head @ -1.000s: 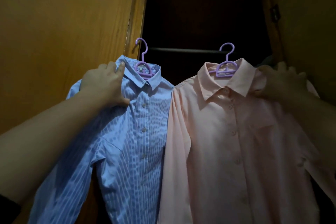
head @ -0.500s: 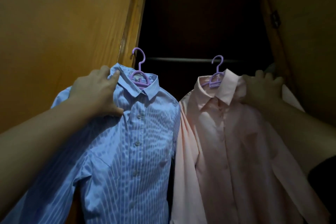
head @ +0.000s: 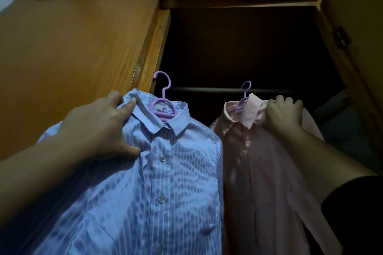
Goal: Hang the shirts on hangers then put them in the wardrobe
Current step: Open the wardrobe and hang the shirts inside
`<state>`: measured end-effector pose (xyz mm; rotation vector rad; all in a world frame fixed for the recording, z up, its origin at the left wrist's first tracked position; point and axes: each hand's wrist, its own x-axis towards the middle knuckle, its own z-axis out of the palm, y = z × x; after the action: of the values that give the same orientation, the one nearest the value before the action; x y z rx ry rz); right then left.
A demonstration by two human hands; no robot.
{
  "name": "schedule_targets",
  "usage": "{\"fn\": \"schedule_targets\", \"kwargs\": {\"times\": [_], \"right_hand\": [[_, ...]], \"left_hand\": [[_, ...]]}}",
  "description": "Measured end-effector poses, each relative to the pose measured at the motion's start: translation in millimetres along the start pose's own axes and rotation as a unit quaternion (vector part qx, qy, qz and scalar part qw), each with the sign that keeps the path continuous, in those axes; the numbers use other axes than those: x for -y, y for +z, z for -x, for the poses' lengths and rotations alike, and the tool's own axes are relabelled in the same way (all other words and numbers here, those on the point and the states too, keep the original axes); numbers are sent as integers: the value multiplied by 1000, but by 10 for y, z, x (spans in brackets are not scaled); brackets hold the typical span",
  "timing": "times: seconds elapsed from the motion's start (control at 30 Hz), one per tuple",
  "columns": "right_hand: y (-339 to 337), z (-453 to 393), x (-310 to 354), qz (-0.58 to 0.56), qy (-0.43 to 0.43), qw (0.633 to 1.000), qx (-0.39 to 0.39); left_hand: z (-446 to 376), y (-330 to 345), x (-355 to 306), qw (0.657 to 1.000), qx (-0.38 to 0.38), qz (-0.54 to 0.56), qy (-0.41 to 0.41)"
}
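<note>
left hand [head: 99, 128] gripping my blue striped shirt [head: 145, 182] at the shoulder (purple hanger [head: 163, 107] inside), right hand [head: 283, 114] clutching the pink shirt [head: 259, 172] beside its collar, rail [head: 207, 89] just behind

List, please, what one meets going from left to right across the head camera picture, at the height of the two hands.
Wardrobe door → left hand → blue shirt → pink shirt → right hand.
</note>
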<state>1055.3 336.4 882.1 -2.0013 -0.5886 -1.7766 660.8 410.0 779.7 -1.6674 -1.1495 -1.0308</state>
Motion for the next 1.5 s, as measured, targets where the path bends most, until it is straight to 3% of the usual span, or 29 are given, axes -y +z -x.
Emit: {"fn": "schedule_targets", "kwargs": {"times": [0.2, 0.53, 0.77, 0.93, 1.2, 1.37, 1.5], "right_hand": [[224, -263, 206, -3, -5, 1000, 8], [458, -555, 308, 3, 21, 1000, 10], [550, -531, 203, 8, -31, 999, 18], [661, -487, 74, 8, -75, 997, -26], [662, -384, -55, -22, -149, 989, -11], [437, -78, 11, -171, -194, 962, -90], [75, 440, 302, -364, -278, 881, -115]], "left_hand": [[-22, 27, 38, 1000, -6, 2, 3], [-154, 272, 141, 993, -117, 11, 24], [-127, 273, 147, 995, -98, 18, 22], [-113, 219, 144, 996, -87, 7, 18], [-94, 170, 118, 998, -66, 21, 16], [-50, 79, 54, 999, -34, 27, -1], [22, 94, 36, 998, -31, 54, 11]]}}
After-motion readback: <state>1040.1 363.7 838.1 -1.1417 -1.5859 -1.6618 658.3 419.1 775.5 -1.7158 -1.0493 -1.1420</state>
